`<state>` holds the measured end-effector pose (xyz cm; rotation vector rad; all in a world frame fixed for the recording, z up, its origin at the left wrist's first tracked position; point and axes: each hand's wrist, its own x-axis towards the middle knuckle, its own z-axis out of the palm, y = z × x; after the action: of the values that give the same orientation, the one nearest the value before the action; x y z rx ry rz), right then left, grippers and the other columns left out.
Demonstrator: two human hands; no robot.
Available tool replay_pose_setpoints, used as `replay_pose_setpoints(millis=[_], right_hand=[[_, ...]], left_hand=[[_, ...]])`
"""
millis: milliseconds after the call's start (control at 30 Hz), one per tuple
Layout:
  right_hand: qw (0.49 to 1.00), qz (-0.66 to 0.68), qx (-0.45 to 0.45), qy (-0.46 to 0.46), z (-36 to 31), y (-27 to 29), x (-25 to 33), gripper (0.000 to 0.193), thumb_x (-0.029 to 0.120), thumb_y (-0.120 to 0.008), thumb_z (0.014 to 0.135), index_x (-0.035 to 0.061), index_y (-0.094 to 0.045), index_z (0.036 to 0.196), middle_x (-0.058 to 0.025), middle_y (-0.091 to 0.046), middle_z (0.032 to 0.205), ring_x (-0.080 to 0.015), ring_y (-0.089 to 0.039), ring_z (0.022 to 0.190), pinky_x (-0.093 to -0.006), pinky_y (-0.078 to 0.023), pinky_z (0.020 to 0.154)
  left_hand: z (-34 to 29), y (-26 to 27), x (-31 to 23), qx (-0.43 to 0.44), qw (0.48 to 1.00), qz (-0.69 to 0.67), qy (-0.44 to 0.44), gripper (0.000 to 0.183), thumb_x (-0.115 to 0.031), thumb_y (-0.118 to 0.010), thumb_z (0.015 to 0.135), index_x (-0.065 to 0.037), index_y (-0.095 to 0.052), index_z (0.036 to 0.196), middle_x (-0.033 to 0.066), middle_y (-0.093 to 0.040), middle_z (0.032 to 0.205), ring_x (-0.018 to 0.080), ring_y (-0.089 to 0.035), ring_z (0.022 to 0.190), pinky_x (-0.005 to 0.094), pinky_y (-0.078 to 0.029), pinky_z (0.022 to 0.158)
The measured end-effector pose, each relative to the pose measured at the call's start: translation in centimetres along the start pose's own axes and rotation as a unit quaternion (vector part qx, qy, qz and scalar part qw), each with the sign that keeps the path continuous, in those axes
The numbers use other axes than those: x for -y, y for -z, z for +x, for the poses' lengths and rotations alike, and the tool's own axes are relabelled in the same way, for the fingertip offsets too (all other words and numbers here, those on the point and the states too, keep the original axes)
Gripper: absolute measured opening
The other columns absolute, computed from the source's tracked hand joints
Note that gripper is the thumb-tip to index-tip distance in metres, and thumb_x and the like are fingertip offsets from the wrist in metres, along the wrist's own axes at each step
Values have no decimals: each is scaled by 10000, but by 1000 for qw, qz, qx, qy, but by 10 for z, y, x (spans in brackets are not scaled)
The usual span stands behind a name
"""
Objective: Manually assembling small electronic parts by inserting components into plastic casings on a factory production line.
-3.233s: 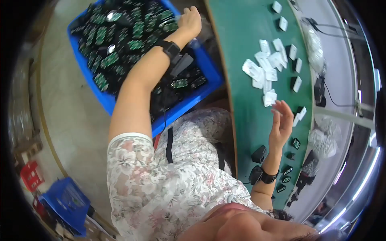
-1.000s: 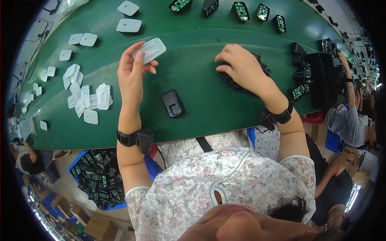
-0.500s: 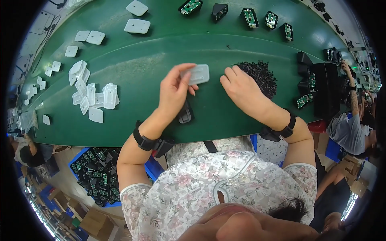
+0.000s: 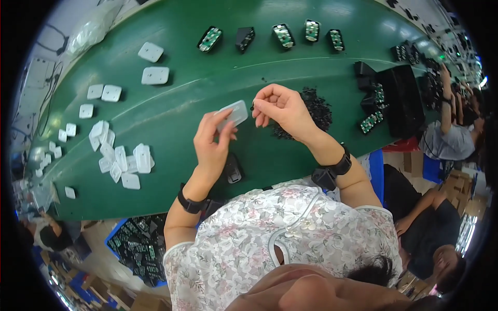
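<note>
My left hand (image 4: 211, 140) is closed on the edge of a translucent white plastic cover (image 4: 237, 114), held tilted above the table. Close by its right end, my right hand (image 4: 286, 113) pinches a tiny black part (image 4: 252, 108) between thumb and forefinger; a small gap separates the part from the cover. Behind that hand spreads a pile of small black parts (image 4: 319, 110), partly hidden by it. A black plastic housing (image 4: 233, 171) lies on the green table (image 4: 181, 192) beside my left wrist.
A heap of translucent covers (image 4: 141, 158) lies on the left, with more white covers (image 4: 154, 75) beyond. Black housings with green circuit boards (image 4: 283, 36) line the far side. A black box (image 4: 402, 101) stands on the right. Below the edge is a blue crate (image 4: 116, 230); co-workers sit at both sides.
The whole view has shifted. My right hand has moved from beside the pile closer to the cover, and a tiny black part now shows in its fingers. The cover is more tilted.
</note>
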<state>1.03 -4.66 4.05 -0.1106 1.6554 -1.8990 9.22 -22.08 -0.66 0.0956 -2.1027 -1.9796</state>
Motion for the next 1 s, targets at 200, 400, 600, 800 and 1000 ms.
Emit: replay_pose_setpoints(millis=[200, 400, 600, 800, 1000], right_hand=[[997, 70, 25, 19, -1, -23, -3, 113, 108, -608, 905, 17, -581, 967, -16, -587, 810, -82, -554, 693, -203, -442, 619], [968, -160, 0, 193, -11, -23, -9, 131, 36, -631, 865, 4, -597, 987, -38, -591, 861, -97, -568, 715, -226, -466, 633], [835, -362, 40, 413, -18, -17, -6, 123, -54, -631, 807, 3, -624, 916, -100, -589, 859, -183, -601, 721, -278, -493, 595], [843, -359, 4, 402, -21, -33, -2, 87, 7, -674, 783, 32, -612, 838, -64, -571, 785, -142, -521, 610, -243, -403, 503], [861, -372, -15, 346, -27, -50, -11, 78, 52, -690, 786, 35, -615, 798, -18, -558, 752, -84, -467, 567, -214, -354, 489]], left_hand=[[10, -7, -19, -29, 976, 162, -145, 227, 14, -686, 777, -36, -639, 994, 116, -589, 863, 222, -612, 663, 291, -484, 535], [-1, -7, -29, -19, 985, 148, -81, 117, 17, -648, 811, -7, -639, 925, 106, -584, 802, 196, -609, 641, 265, -481, 516], [-16, 4, -37, 50, 995, -22, 86, 92, 10, -572, 884, 27, -636, 948, 66, -589, 834, 141, -624, 679, 223, -506, 524], [-23, 7, -47, 12, 970, -223, 92, 214, 16, -527, 913, 59, -563, 1119, 136, -619, 1016, 174, -659, 807, 245, -547, 685], [-38, 16, -29, -19, 976, -194, 94, 204, -11, -552, 918, 89, -545, 1095, 142, -636, 1027, 179, -655, 908, 273, -536, 771]])
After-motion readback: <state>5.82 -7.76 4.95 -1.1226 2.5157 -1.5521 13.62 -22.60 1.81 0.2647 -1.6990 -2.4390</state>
